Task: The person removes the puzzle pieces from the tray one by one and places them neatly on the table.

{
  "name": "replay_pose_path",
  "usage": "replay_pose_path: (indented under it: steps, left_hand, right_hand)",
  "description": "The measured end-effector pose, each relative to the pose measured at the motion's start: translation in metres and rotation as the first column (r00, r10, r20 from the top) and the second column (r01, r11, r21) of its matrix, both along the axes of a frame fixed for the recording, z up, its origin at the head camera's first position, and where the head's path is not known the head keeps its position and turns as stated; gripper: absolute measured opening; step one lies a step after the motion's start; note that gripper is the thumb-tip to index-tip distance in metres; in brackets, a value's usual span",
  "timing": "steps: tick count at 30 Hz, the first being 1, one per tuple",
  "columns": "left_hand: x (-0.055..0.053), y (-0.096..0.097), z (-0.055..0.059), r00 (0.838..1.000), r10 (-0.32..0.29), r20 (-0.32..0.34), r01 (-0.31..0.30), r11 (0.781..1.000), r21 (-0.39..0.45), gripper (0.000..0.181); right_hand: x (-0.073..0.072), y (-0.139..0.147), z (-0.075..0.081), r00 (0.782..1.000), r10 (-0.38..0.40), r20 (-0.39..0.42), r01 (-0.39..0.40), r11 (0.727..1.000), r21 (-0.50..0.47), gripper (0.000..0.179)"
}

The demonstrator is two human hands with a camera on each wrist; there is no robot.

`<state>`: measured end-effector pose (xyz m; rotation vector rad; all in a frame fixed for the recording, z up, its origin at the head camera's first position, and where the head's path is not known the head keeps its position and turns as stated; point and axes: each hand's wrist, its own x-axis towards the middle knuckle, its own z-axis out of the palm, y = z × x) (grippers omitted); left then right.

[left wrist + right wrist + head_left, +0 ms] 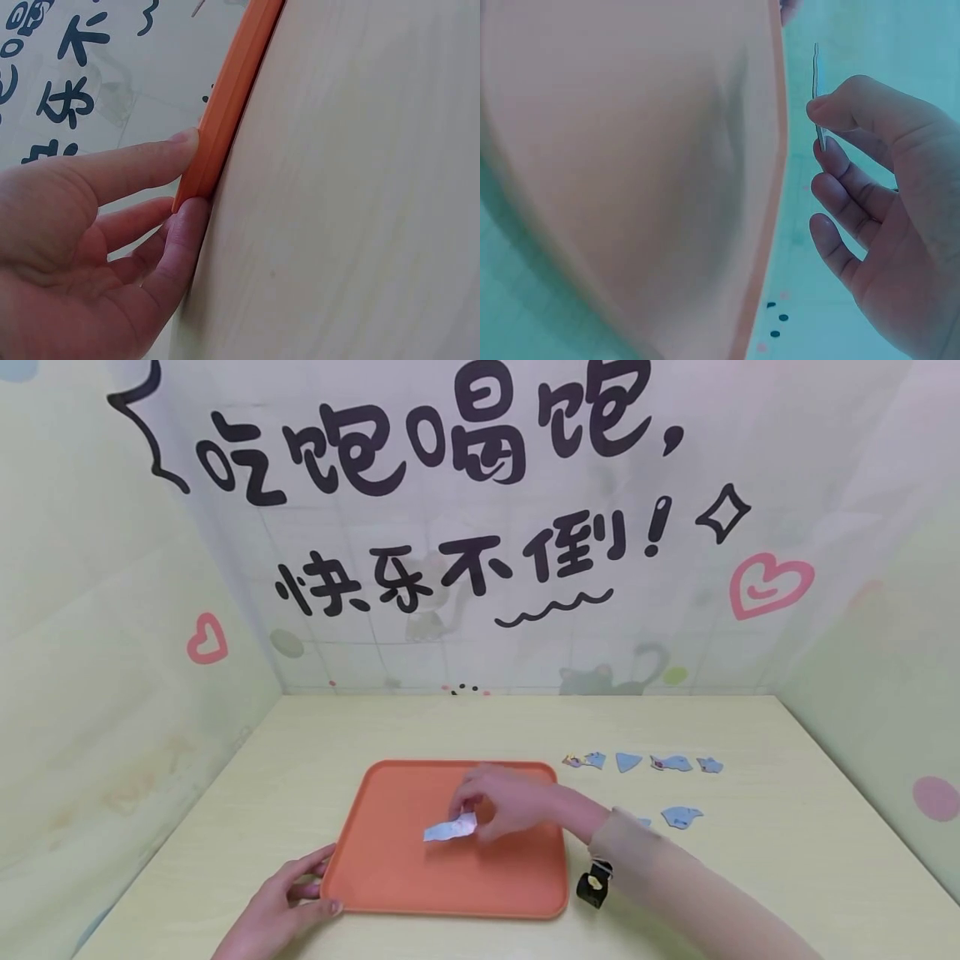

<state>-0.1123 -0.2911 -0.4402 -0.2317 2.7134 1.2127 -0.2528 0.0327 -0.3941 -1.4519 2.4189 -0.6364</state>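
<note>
An orange tray [397, 877] lies on the pale table. At its front left corner is my left hand [281, 906], with the thumb and fingers gripping the rim; the left wrist view shows this hand [97, 247] pinching the tray's edge [225, 97]. Above the middle of the tray, my right hand [513, 802] holds a light blue, irregular flat puzzle piece [450, 829]. In the right wrist view that piece [817, 75] appears edge-on, pinched between thumb and index finger, apart from the tray surface, while the other fingers [832, 244] curl loosely.
Right of the tray, several similar pieces [671, 763] form a row towards the back. A larger piece [681, 817] lies nearer, beside another mostly covered by my right sleeve [660, 868]. A black device [594, 885] hangs at the right wrist. A printed wall [480, 660] stands behind the table.
</note>
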Motion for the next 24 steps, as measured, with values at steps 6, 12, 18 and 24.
replay_pose_path:
  steps: [6, 12, 18, 24]
  left_hand:
    - [-0.001, 0.0, 0.001, 1.0, 0.003, 0.003, -0.003, 1.0, -0.007, 0.08]
    - [-0.001, 0.0, 0.0, 1.0, 0.003, 0.006, -0.003, 1.0, -0.002, 0.08]
    - [-0.002, 0.0, -0.001, 1.0, 0.004, 0.013, -0.004, 1.0, -0.004, 0.081]
    - [-0.002, -0.001, -0.001, 1.0, 0.0, 0.013, 0.0, 1.0, 0.001, 0.081]
  right_hand:
    - [-0.002, 0.019, 0.005, 0.995, -0.098, -0.016, 0.098, 0.995, -0.038, 0.031]
    - [0.002, 0.043, 0.014, 0.986, -0.162, -0.043, 0.159, 0.984, -0.075, 0.029]
    - [0.006, 0.073, 0.016, 0.972, -0.197, -0.127, 0.18, 0.975, -0.132, 0.031]
    - [0.007, 0.105, 0.013, 0.953, -0.236, -0.192, 0.193, 0.957, -0.216, 0.036]
